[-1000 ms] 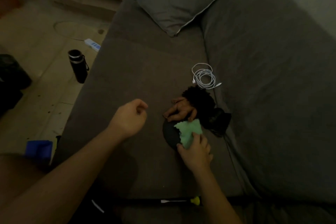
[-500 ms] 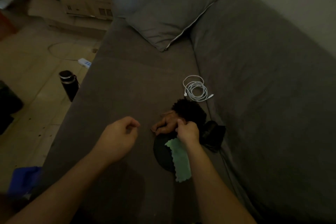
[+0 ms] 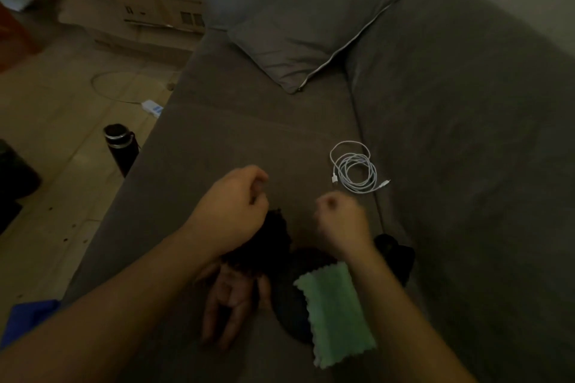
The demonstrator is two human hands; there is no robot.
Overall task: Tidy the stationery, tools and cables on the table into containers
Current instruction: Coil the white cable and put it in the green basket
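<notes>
Both fists curled, nothing visibly in either. The cable lies coiled on the sofa seat by the backrest, ahead and right of your right hand. Your left hand is farther off, so I'd reach with the right.

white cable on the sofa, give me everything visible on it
The white cable is a thin, smooth, plastic-looking lead wound into a loose round coil of several loops. Both plugs stick out on its near side, one blockier, one slimmer. It lies flat on the grey sofa seat, close to the backrest crease. Nothing touches it but the seat; the right hand, nearest, is apart from it.
</notes>
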